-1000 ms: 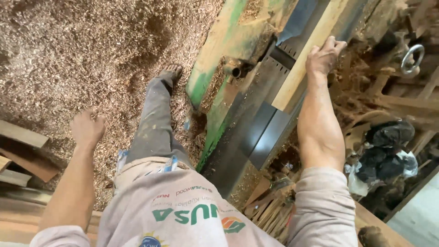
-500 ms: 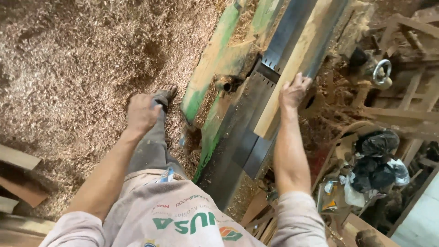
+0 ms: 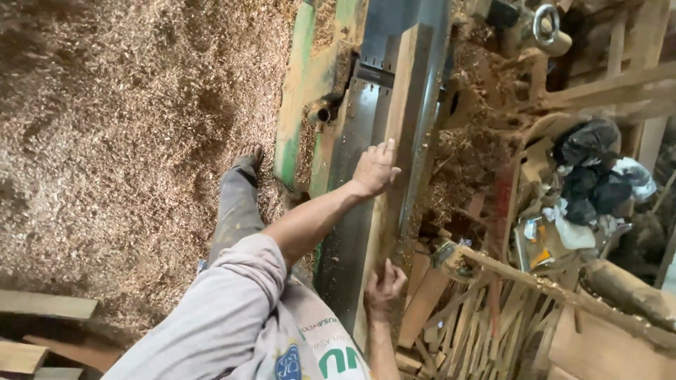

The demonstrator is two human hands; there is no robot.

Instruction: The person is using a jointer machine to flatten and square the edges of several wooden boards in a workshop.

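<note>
A long pale wooden plank (image 3: 403,105) lies lengthwise on the grey steel table of a woodworking machine (image 3: 352,211). My left hand (image 3: 374,169) reaches across my body and presses down on the middle of the plank, fingers together. My right hand (image 3: 384,283) curls around the near end of the same plank, close to my chest. My bare foot (image 3: 246,156) stands in sawdust beside the machine's green frame (image 3: 296,98).
Thick sawdust (image 3: 127,141) covers the floor on the left. Wood offcuts (image 3: 451,331) are piled at the lower right beside a rough beam (image 3: 556,288). Dark cloths and bags (image 3: 591,176) lie at the right. A steel eye bolt (image 3: 546,24) stands at the top. Boards (image 3: 42,309) rest at the lower left.
My left hand has come up from beside my leg and landed on the plank. My right hand has slid back along the plank to its near end.
</note>
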